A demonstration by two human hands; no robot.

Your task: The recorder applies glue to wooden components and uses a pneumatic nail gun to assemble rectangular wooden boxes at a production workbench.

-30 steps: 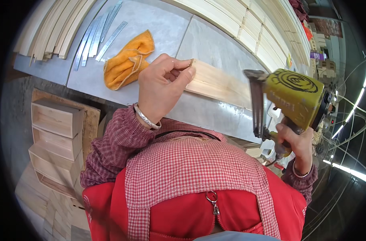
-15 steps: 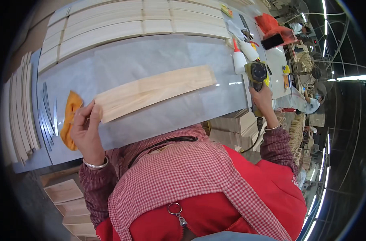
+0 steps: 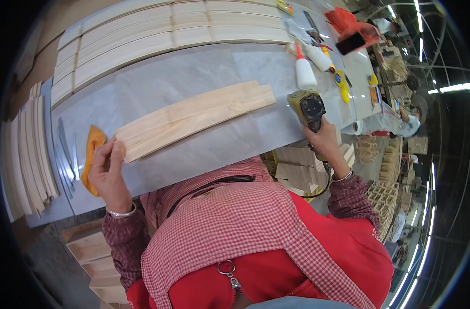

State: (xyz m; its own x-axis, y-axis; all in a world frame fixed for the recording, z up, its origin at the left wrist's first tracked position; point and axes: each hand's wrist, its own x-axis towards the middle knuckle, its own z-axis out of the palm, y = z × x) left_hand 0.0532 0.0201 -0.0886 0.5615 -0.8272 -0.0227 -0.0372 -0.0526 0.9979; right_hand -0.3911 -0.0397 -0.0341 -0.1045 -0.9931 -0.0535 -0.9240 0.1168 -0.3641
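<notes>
My left hand (image 3: 108, 164) pinches the near left end of a pale wooden board (image 3: 188, 116) between thumb and fingers. A stepped right end shows a second thin wooden piece (image 3: 267, 96) beneath it, slightly offset. My right hand (image 3: 325, 139) is wrapped around the grip of an olive and black power tool, which looks like a nail gun (image 3: 309, 107), just off the boards' right end. A hose or cord runs down from its grip. An orange-yellow cloth (image 3: 92, 154) lies beside my left hand. The nail gun's working tip is hidden.
Bundled wooden slats (image 3: 142, 51) line the table's far side; more slats (image 3: 31, 154) stand at left by thin metal strips (image 3: 66, 154). A white glue bottle (image 3: 305, 74), yellow tape measure (image 3: 342, 86), phone (image 3: 350, 44) and red bag (image 3: 343, 20) lie far right. Wooden pieces (image 3: 297, 170) are stacked below the table edge.
The nail gun in my right hand has moved left, closer to the boards' right end. The lower piece's end now shows as a clear step. My left hand keeps its pinch.
</notes>
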